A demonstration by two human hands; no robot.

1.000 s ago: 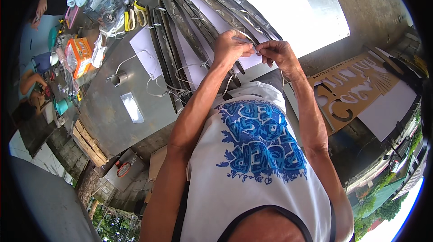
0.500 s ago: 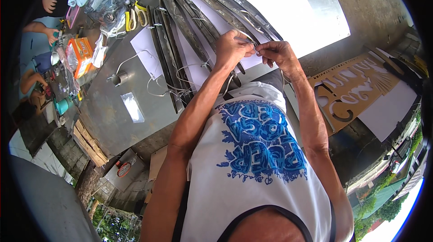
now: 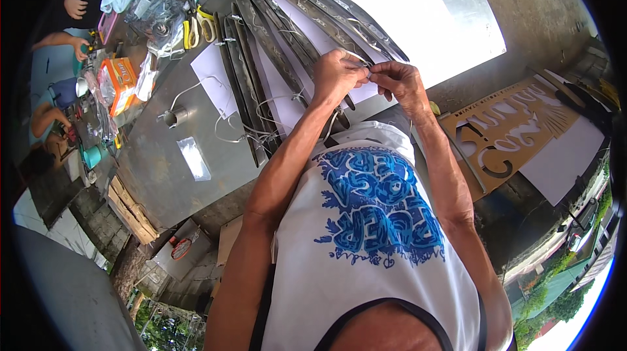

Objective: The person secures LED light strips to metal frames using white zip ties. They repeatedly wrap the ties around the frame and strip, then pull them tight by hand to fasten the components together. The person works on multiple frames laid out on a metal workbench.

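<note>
My left hand (image 3: 337, 78) and my right hand (image 3: 400, 83) meet at the near ends of several long dark strips (image 3: 266, 36). Both have their fingers pinched together, almost tip to tip, on a thin pale wire (image 3: 353, 55). Its very end is too small to make out between the fingertips. The strips lie side by side, fanning away from me, with light wires running along and out of them. Some loose wire ends (image 3: 266, 134) curl up by my left forearm.
White sheets (image 3: 450, 37) lie under and beside the strips on the metal table (image 3: 157, 181). To the left are a short metal tube (image 3: 175, 117), a clear packet (image 3: 194, 159), scissors (image 3: 206, 27) and an orange box (image 3: 119, 83). A cut-out brown board (image 3: 503, 135) lies right. Another person's hand (image 3: 80, 49) is far left.
Both hands stay pinched together at nearly the same spot, with the right wrist slightly turned. The view has shifted slightly.
</note>
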